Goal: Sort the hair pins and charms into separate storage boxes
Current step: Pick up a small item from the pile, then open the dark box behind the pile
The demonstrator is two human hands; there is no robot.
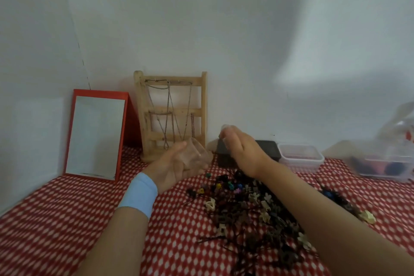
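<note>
My left hand [172, 169], palm up with a blue wristband, holds a small clear plastic box [197, 154] above the cloth. My right hand [242, 150] is raised beside it, fingers curled round a clear piece that looks like the box's lid [225, 129]; blur hides the detail. A heap of hair pins, small claw clips and coloured charms [253, 210] lies on the red patterned cloth below my right forearm. A black box [267, 147] and a clear lidded box [300, 157] stand behind the heap.
A red-framed mirror [96, 134] and a wooden rack hung with chains [172, 114] lean on the white wall at the back. A large clear container with dark items [385, 163] sits at the far right. The red cloth [67, 219] covers the surface.
</note>
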